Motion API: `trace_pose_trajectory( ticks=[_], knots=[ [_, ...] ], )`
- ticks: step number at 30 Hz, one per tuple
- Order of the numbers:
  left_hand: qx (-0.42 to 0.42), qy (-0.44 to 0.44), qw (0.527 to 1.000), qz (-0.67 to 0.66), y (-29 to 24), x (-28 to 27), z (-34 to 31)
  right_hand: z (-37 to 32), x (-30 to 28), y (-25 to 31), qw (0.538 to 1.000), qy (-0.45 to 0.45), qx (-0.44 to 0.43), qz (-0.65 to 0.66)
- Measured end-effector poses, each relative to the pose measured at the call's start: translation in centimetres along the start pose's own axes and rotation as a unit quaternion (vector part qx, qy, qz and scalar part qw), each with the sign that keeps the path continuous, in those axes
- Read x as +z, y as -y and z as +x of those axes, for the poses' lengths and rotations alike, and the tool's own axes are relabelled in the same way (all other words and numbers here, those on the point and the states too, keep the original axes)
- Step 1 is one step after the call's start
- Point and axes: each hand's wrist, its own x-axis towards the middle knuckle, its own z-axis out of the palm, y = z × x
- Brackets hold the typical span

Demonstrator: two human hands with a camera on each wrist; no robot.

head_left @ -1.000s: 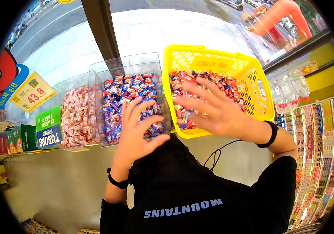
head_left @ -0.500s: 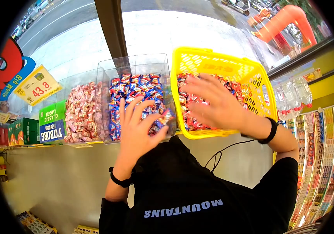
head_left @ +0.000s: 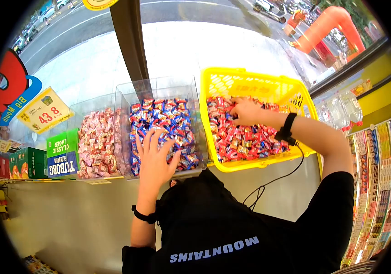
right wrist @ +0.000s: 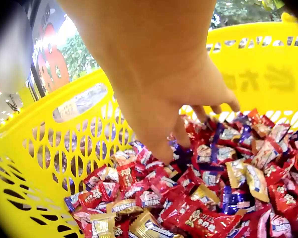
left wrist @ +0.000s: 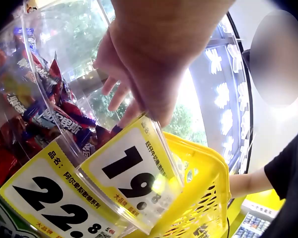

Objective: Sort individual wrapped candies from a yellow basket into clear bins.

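Left hand (head_left: 153,157), head view: fingers apart and straight, laid flat on the blue-wrapped candies (head_left: 170,116), a pose suited to pressing the heap level.
Clear bin (head_left: 159,89): holds those candies and stands just beside the yellow basket (head_left: 250,84).
Right hand (head_left: 246,112): fingers bent down into the red-wrapped candies (head_left: 245,141) at the basket's far end.
Left wrist view: price tags (left wrist: 131,181) face outward on the bin front, probably for reading.
Right wrist view: fingertips are buried among wrappers, so it cannot be told whether they pinch one.
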Motion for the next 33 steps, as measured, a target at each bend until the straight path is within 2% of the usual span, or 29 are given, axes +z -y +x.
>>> trace_pose_trajectory(
  ticks=[1,2,4,5,6,10,13,16,19,27,33],
  knots=[
    [-0.002,-0.003,1.0,-0.003,0.1,0.1,0.1,0.5,-0.1,0.4,1.0,-0.004,-0.005,0.006],
    [0.008,-0.007,1.0,-0.002,0.1,0.1,0.1,1.3,-0.4,0.9,0.999,0.036,0.021,-0.007],
    [0.003,-0.008,1.0,-0.008,0.1,-0.1,0.1,1.7,-1.0,1.9,0.997,0.056,0.035,-0.032],
    [0.001,-0.006,1.0,-0.011,0.0,-0.2,0.1,1.8,-0.9,1.7,0.998,0.036,0.025,-0.045],
    [-0.004,-0.002,1.0,-0.013,-0.1,-0.3,0.1,1.7,-1.4,1.8,0.997,0.064,0.041,-0.012],
    [-0.008,0.011,1.0,-0.018,0.1,-0.1,0.1,-0.3,-4.7,3.2,0.996,-0.032,-0.04,0.072],
    [-0.008,0.018,1.0,-0.022,0.0,-0.1,0.2,-2.6,-7.6,5.6,0.964,-0.21,-0.138,0.089],
    [-0.002,0.023,0.999,-0.023,0.0,-0.3,0.2,-5.7,-10.8,9.6,0.941,-0.283,-0.15,0.115],
    [0.027,0.008,0.999,-0.025,-0.1,-0.4,0.3,-8.2,-10.8,12.7,0.914,-0.321,-0.2,0.147],
    [0.138,0.051,0.968,-0.204,-2.8,-3.5,0.9,-9.5,-6.3,18.1,0.881,-0.329,-0.264,0.212],
    [0.179,0.063,0.955,-0.227,-2.6,-2.2,0.9,-9.8,-4.8,18.5,0.871,-0.315,-0.277,0.257]
  ],
)
